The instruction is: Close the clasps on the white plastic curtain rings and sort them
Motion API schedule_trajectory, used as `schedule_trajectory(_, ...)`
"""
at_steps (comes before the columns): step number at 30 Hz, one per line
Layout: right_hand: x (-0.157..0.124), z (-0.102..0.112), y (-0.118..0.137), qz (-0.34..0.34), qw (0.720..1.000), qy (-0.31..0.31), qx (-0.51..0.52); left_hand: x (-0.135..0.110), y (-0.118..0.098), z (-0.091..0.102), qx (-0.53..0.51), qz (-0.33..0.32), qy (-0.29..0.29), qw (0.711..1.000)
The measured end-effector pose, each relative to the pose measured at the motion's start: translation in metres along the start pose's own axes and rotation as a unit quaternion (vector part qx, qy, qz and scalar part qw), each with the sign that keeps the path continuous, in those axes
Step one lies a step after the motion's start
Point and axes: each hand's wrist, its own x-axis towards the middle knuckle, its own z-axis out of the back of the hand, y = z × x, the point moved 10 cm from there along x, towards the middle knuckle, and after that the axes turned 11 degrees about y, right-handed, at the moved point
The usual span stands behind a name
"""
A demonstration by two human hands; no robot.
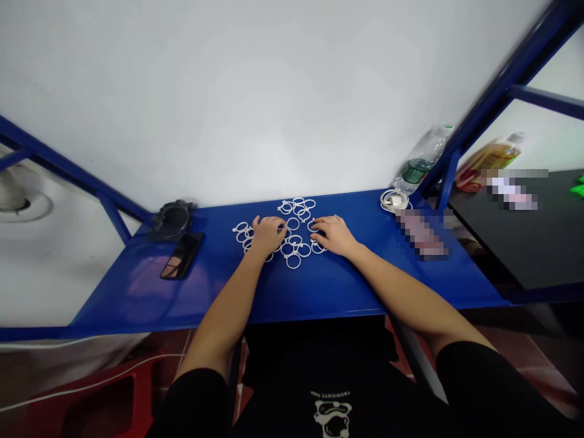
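Many thin white rings with small knobs lie in loose groups on the blue tabletop [328, 292]. My left hand [268, 234] rests palm down over the middle of them, its fingers curled with the tips at the edge of a white ring [293, 219]; the hand hides several rings beneath it. Facing it, my right hand [335, 234] has its thumb and fingers apart around a ring, with another white ring [318, 250] under the thumb side. Between the hands and nearer to me is a ring cluster [293, 261]. A further group [298, 202] lies by the wall.
A dark phone [182, 255] and a crumpled black plastic item [173, 220] lie at left. To the right are a coiled white cable [395, 201], a water bottle [417, 167] and a blurred-out object [422, 234]. Blue frame bars [449, 179] rise at the sides; a red stool [109, 395] stands below.
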Motion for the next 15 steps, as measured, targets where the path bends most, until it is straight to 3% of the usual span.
schedule_trajectory(3, -0.001, 0.000, 0.008, 0.037, 0.999, -0.004, 0.016, 0.001, -0.001, 0.001, -0.014, -0.026, -0.031, 0.999)
schedule_trajectory(7, -0.003, 0.000, 0.026, 0.114, 0.991, -0.012, 0.071, -0.003, -0.005, 0.011, -0.054, -0.085, -0.116, 0.988)
schedule_trajectory(10, -0.005, 0.009, 0.025, 0.108, 0.988, -0.060, 0.089, -0.010, -0.012, 0.022, -0.075, -0.122, -0.161, 0.976)
schedule_trajectory(15, -0.015, 0.035, 0.023, 0.100, 0.979, -0.160, 0.080, -0.025, -0.043, 0.034, -0.102, -0.207, -0.187, 0.955)
